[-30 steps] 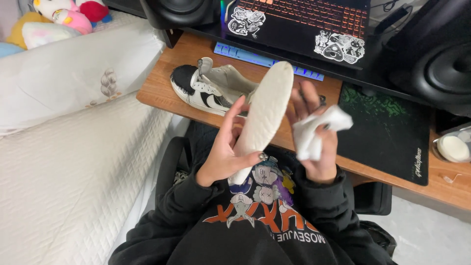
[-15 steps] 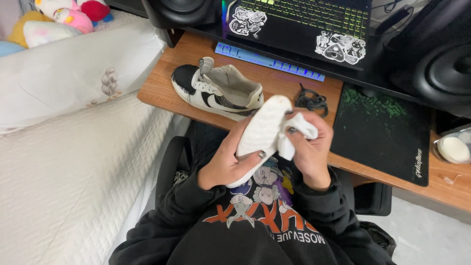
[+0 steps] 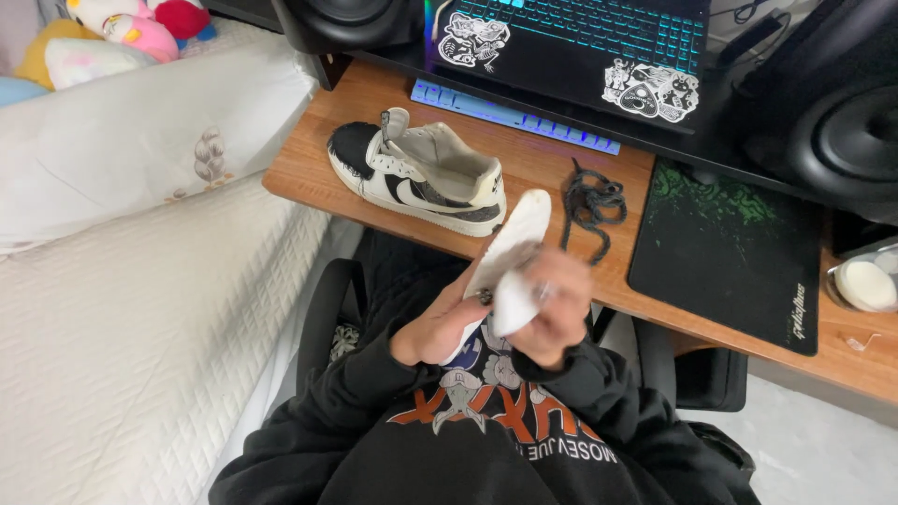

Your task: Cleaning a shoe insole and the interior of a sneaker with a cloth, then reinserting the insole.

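— What do we have in our grip?
— Our left hand (image 3: 440, 327) is wrapped around the lower end of a white insole (image 3: 510, 245), tilted up toward the desk (image 3: 309, 159). Our right hand (image 3: 552, 309) is closed on a small white cloth (image 3: 513, 301), pressed against the insole.
— And around us?
— A black and white sneaker (image 3: 421, 178) stands near the desk's front edge, with dark laces (image 3: 591, 201) beside it and a black mouse pad (image 3: 725, 252) toward the right.

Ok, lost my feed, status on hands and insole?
Left hand holds white insole. Right hand presses white cloth on it. Sneaker, laces on desk, clear of hands.
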